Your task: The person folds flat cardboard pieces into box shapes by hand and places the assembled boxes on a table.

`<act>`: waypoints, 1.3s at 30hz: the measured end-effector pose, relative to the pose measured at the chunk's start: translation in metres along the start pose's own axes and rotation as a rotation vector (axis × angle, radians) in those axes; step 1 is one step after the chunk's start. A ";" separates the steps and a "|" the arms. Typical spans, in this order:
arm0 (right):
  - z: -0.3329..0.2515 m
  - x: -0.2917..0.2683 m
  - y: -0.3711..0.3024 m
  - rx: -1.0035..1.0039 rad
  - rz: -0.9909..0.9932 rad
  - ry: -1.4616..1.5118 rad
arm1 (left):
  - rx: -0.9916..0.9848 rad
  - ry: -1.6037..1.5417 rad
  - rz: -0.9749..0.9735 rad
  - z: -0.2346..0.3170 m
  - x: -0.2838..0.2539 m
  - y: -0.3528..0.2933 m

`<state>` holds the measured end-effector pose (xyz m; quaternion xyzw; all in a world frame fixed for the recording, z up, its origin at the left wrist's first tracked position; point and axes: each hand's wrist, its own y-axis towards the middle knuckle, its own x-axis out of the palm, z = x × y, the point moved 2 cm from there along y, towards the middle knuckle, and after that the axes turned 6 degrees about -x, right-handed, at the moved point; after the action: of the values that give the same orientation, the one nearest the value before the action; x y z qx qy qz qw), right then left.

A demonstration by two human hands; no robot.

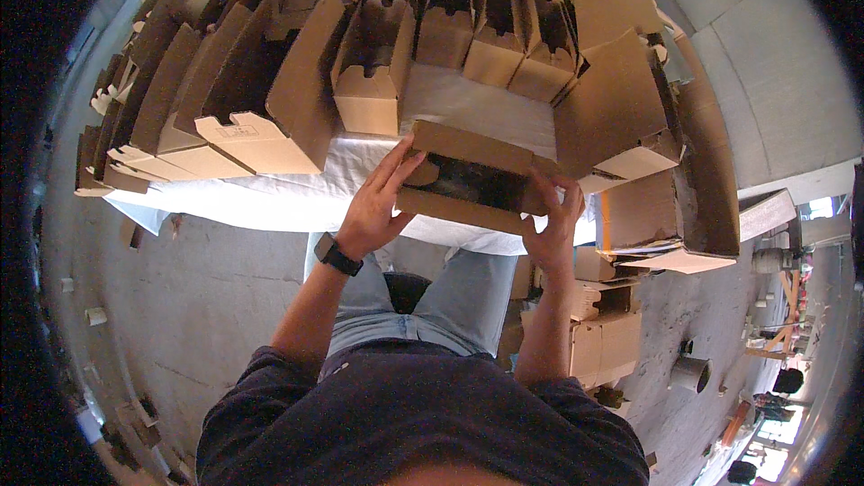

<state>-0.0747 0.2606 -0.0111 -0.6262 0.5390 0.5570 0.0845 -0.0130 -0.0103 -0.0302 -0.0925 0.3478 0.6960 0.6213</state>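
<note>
Between my two hands is an open brown cardboard box (463, 210), long and narrow, with its dark inside facing up. My left hand (371, 205) grips its left end, thumb below and fingers along the upper edge. At the opposite end my right hand (553, 220) is closed on the corner, fingers bent over the side wall. The box is held over the near edge of a table covered in white cloth (486, 108). Just beyond it stands another open cardboard box (373, 67) with a notched front wall.
Rows of open cardboard boxes (270, 94) crowd the table's left side and back. Larger cartons (616, 108) stand at the right, one (670, 207) reaching the near edge. More cartons (605, 342) are stacked below at my right. A grey bin (691, 373) lies on the concrete floor.
</note>
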 end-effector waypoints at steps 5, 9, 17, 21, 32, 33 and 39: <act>0.001 0.013 -0.008 0.041 0.112 0.215 | 0.095 -0.105 0.102 -0.013 0.007 -0.006; 0.001 0.020 -0.008 -0.088 0.191 0.262 | 0.153 -0.142 0.098 -0.011 0.003 -0.005; 0.000 0.017 -0.008 0.004 0.100 0.223 | 0.126 0.108 -0.005 -0.007 -0.015 0.000; 0.002 0.019 -0.011 0.044 0.120 0.205 | -0.022 0.001 -0.024 -0.007 -0.004 -0.007; 0.023 0.027 -0.013 0.092 0.317 1.130 | -0.236 -0.768 -0.024 -0.035 0.000 0.001; 0.014 0.023 -0.009 0.123 0.323 1.246 | -0.317 -0.908 -0.023 -0.035 -0.004 0.005; 0.004 0.023 -0.011 0.186 0.295 1.070 | -0.407 -0.390 -0.049 -0.011 -0.006 0.028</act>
<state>-0.0732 0.2548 -0.0361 -0.7294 0.6353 0.1178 -0.2244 -0.0407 -0.0212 -0.0249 -0.0881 0.0723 0.7410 0.6617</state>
